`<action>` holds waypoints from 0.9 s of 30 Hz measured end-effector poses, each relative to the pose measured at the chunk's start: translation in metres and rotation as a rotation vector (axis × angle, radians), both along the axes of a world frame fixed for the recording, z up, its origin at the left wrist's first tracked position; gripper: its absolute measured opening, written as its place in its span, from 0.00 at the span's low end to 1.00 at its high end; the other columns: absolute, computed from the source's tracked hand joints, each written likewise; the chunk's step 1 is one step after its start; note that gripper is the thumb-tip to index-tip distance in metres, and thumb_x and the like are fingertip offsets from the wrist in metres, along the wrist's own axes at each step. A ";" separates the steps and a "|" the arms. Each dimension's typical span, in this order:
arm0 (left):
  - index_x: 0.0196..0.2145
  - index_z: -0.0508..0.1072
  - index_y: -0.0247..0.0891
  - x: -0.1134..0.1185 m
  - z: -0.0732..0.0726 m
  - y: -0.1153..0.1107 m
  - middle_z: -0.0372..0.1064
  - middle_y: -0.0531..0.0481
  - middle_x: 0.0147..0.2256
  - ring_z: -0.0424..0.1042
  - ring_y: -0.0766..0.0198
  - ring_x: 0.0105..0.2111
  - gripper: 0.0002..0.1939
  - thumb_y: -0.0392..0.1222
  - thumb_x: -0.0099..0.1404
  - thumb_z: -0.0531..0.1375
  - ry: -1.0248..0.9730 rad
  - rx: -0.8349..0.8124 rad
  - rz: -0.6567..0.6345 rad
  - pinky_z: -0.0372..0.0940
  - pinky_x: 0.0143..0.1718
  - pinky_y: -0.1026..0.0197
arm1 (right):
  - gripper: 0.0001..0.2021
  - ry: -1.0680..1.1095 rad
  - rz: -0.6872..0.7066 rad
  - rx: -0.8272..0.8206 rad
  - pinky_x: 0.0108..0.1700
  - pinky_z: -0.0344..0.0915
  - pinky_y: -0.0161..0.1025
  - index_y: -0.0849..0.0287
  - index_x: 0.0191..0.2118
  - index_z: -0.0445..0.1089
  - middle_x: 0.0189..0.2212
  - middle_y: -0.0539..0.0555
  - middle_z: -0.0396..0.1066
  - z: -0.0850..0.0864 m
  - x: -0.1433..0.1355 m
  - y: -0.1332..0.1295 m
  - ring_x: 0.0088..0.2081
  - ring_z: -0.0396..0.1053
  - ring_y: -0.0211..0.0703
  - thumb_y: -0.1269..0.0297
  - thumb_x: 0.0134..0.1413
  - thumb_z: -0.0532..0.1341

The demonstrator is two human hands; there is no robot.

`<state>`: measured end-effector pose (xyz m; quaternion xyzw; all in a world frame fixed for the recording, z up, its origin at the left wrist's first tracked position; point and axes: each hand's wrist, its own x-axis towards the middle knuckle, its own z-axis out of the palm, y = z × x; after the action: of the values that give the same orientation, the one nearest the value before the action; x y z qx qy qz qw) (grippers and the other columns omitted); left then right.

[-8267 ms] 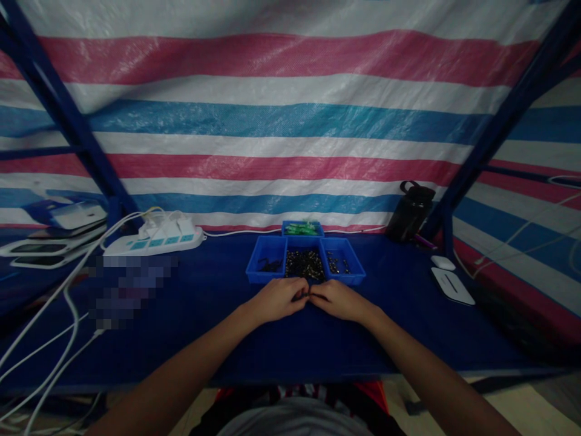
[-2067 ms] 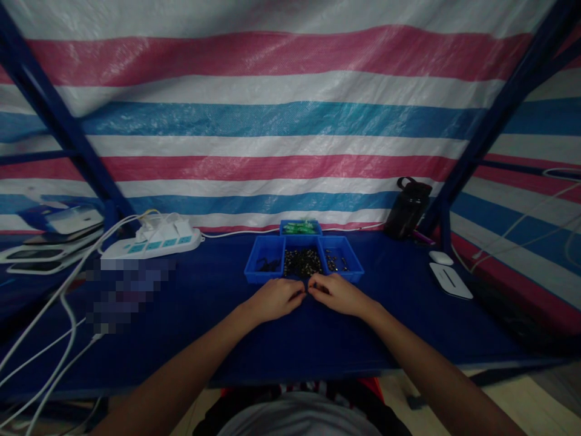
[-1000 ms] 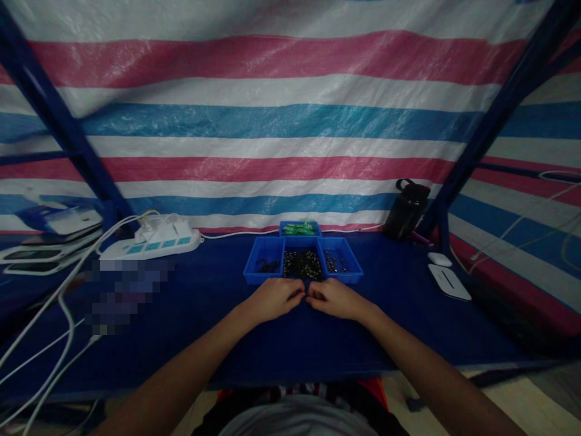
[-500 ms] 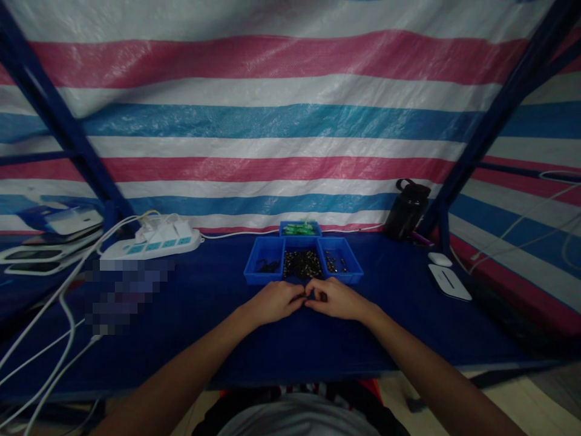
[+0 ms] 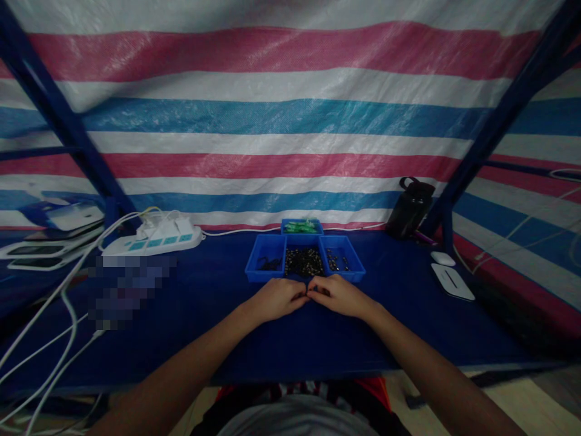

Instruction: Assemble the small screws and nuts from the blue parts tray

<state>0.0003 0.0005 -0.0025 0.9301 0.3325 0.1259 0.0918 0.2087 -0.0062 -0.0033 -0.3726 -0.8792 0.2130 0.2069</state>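
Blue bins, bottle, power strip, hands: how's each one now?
Left bin: open, black pieces inside
Middle bin: open, many small pieces
Right bin: open, some shiny pieces
Back bin: open, green things inside
Black bottle: lid on
Power strip: plugs in
Left hand: fingers curled
Right hand: fingers curled

In front of you hung plastic sheeting (image 5: 290, 118) striped red, white and blue, faintly glossy in the dim light. Slanting blue posts (image 5: 45, 88) stood on both sides, above your blue table (image 5: 290, 354); pale floor (image 5: 515, 402) showed below.
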 end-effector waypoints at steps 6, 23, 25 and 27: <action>0.33 0.68 0.38 -0.003 0.003 0.001 0.68 0.53 0.31 0.68 0.66 0.29 0.09 0.43 0.69 0.54 -0.061 0.016 0.027 0.56 0.29 0.66 | 0.06 -0.001 -0.028 0.001 0.28 0.55 0.30 0.60 0.39 0.70 0.24 0.48 0.70 -0.002 0.004 0.004 0.25 0.67 0.35 0.66 0.60 0.57; 0.39 0.71 0.39 -0.004 0.010 0.000 0.70 0.51 0.36 0.70 0.66 0.35 0.07 0.41 0.69 0.54 -0.113 -0.038 -0.075 0.60 0.35 0.67 | 0.08 -0.043 0.014 -0.047 0.26 0.54 0.30 0.61 0.34 0.69 0.22 0.47 0.68 -0.006 0.002 0.005 0.23 0.64 0.35 0.61 0.58 0.59; 0.38 0.71 0.38 -0.004 0.009 0.002 0.70 0.52 0.34 0.70 0.66 0.32 0.07 0.40 0.69 0.54 -0.095 -0.031 -0.046 0.59 0.33 0.67 | 0.07 -0.031 -0.002 -0.055 0.26 0.54 0.30 0.60 0.34 0.68 0.21 0.46 0.67 -0.004 0.002 0.004 0.23 0.64 0.34 0.62 0.58 0.59; 0.36 0.71 0.38 -0.004 0.007 0.002 0.70 0.52 0.32 0.70 0.66 0.30 0.06 0.40 0.68 0.54 -0.076 -0.030 -0.026 0.58 0.31 0.67 | 0.07 -0.008 -0.009 -0.053 0.25 0.53 0.30 0.60 0.33 0.67 0.21 0.46 0.66 -0.003 0.002 0.004 0.23 0.64 0.34 0.62 0.57 0.59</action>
<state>-0.0038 0.0028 0.0043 0.9275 0.3186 0.1549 0.1197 0.2106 -0.0026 -0.0064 -0.3825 -0.8724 0.2338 0.1947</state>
